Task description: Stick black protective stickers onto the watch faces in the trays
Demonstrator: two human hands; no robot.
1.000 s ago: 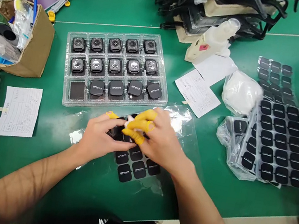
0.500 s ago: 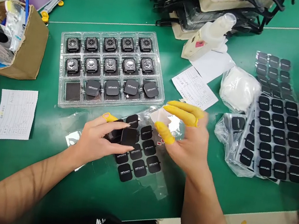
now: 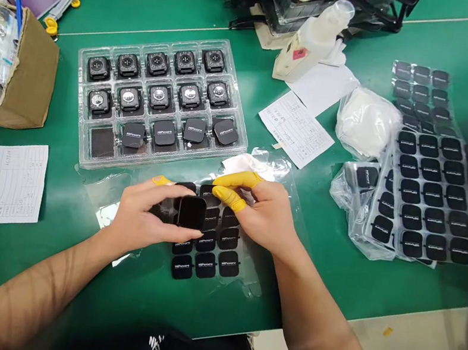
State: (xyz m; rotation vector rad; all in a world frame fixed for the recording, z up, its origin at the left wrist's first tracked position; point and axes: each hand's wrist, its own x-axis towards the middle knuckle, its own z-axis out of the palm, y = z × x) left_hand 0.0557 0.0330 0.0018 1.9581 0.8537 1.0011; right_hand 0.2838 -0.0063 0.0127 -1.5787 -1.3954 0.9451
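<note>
Watch (image 3: 192,212) sits pinched in left hand (image 3: 141,210); whether right hand (image 3: 264,212) grips anything is unclear

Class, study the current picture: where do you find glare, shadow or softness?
Head view: pale glare on the plastic film; head view: dark streaks, apparently shadows, on the left forearm; head view: fairly clear edges on the held watch, illegible fine print on the paper slip at left.
</note>
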